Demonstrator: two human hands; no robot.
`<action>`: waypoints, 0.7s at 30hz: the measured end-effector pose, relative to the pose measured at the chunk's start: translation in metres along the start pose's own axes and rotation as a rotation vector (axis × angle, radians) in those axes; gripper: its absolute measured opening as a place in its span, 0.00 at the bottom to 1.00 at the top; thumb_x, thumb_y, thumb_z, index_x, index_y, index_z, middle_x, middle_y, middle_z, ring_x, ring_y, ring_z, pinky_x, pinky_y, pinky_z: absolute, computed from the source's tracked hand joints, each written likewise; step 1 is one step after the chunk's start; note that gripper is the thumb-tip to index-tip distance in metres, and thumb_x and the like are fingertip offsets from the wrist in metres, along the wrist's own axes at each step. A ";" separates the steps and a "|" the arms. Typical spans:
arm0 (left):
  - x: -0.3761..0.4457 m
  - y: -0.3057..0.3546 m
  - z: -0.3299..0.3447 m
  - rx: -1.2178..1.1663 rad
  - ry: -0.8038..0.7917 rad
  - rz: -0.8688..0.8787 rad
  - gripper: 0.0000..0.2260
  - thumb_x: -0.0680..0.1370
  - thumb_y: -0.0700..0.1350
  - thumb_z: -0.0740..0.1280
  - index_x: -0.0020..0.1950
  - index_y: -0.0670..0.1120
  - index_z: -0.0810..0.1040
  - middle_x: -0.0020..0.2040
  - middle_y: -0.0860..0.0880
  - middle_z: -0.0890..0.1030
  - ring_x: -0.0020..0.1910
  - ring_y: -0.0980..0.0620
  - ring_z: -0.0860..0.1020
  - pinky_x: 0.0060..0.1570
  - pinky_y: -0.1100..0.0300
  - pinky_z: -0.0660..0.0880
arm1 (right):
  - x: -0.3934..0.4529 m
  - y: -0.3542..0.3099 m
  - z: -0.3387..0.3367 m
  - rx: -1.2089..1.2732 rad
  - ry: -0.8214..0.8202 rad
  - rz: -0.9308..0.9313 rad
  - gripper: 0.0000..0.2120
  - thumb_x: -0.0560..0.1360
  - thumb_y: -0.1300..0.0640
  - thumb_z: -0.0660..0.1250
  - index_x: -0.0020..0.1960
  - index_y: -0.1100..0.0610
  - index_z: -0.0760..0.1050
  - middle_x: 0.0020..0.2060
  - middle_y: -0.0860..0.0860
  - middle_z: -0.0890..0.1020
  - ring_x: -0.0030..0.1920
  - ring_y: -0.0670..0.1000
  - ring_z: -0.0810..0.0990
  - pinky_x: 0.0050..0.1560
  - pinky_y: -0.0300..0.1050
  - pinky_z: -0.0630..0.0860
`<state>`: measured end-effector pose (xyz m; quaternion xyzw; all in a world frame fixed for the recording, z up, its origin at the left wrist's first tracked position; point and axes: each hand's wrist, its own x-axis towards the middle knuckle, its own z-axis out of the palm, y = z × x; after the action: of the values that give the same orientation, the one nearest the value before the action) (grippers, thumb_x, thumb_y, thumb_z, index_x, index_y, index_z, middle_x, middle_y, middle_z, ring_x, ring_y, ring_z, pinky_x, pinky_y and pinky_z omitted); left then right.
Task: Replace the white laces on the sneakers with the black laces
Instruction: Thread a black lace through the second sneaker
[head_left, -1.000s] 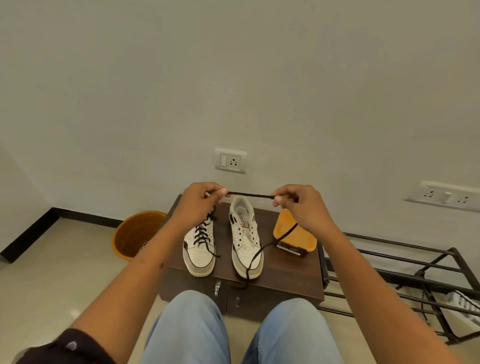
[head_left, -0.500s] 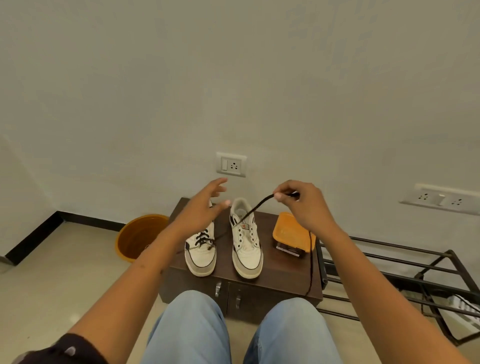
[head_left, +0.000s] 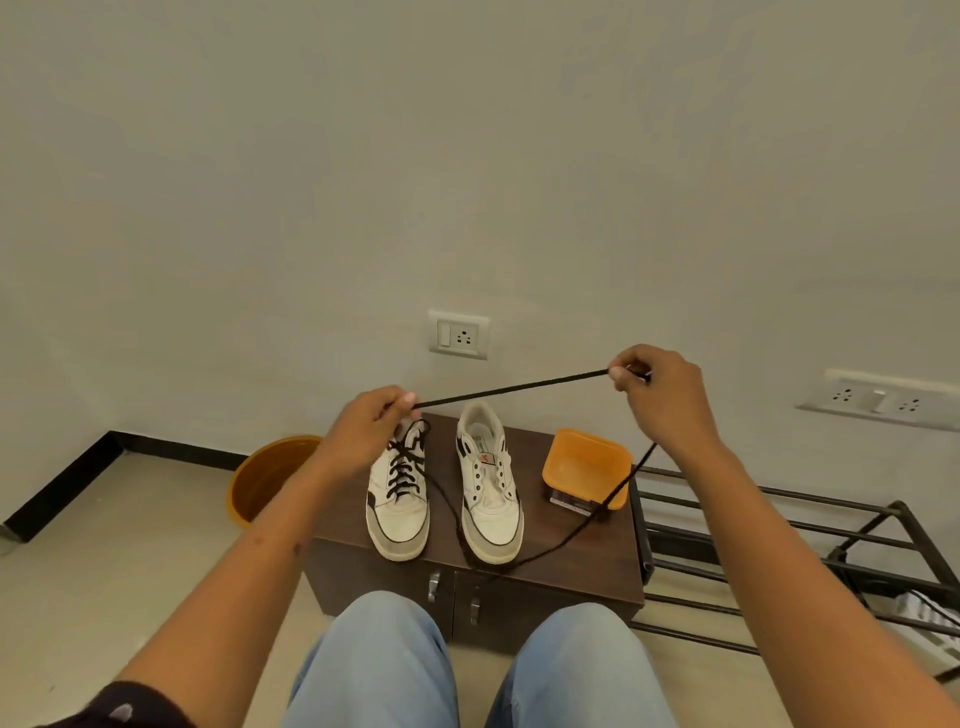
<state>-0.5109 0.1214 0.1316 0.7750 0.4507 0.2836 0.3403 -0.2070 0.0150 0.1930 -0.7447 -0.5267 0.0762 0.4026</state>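
A round orange bucket (head_left: 270, 475) is seen on the floor at 9 o'clock from the dark wooden counter (head_left: 582, 566). A flat black lace (head_left: 511, 387) is stretched taut above the counter, its long axis running from 8 to 2 o'clock, low at the left and higher at the right. Its left part is pinched by the fingers of the left hand (head_left: 363, 431), its right part by the fingers of the right hand (head_left: 657, 397). The slack is draped down from the right hand past the square orange tray (head_left: 587, 465) and looped over the counter's front edge. Two white leather sneakers are set side by side, toes toward 6 o'clock: the left sneaker (head_left: 397, 506) is laced in black, while bare eyelets are shown on the right sneaker (head_left: 491, 499). A black metal rack (head_left: 779, 551) is seen at 3 o'clock.
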 end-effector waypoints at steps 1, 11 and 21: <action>-0.002 -0.008 -0.006 0.048 0.012 -0.007 0.13 0.83 0.52 0.59 0.42 0.53 0.78 0.36 0.52 0.79 0.36 0.53 0.75 0.39 0.58 0.69 | 0.000 0.007 -0.004 -0.013 0.017 0.010 0.04 0.79 0.58 0.66 0.47 0.54 0.80 0.44 0.51 0.81 0.48 0.49 0.76 0.39 0.34 0.66; -0.002 -0.037 -0.017 0.138 0.027 -0.063 0.14 0.84 0.51 0.58 0.46 0.50 0.81 0.43 0.46 0.81 0.45 0.46 0.78 0.46 0.51 0.72 | -0.001 0.032 0.012 -0.074 0.220 0.054 0.05 0.79 0.54 0.65 0.47 0.52 0.78 0.41 0.48 0.80 0.47 0.52 0.77 0.54 0.57 0.75; -0.003 -0.061 -0.012 0.100 0.033 -0.129 0.16 0.84 0.50 0.57 0.42 0.47 0.78 0.44 0.39 0.79 0.45 0.41 0.77 0.45 0.50 0.71 | 0.012 0.046 0.005 -0.149 0.453 0.152 0.05 0.80 0.57 0.63 0.51 0.55 0.77 0.48 0.52 0.82 0.53 0.57 0.75 0.53 0.45 0.59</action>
<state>-0.5523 0.1445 0.0908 0.7555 0.5192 0.2510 0.3110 -0.1715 0.0223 0.1616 -0.8081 -0.3695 -0.1018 0.4474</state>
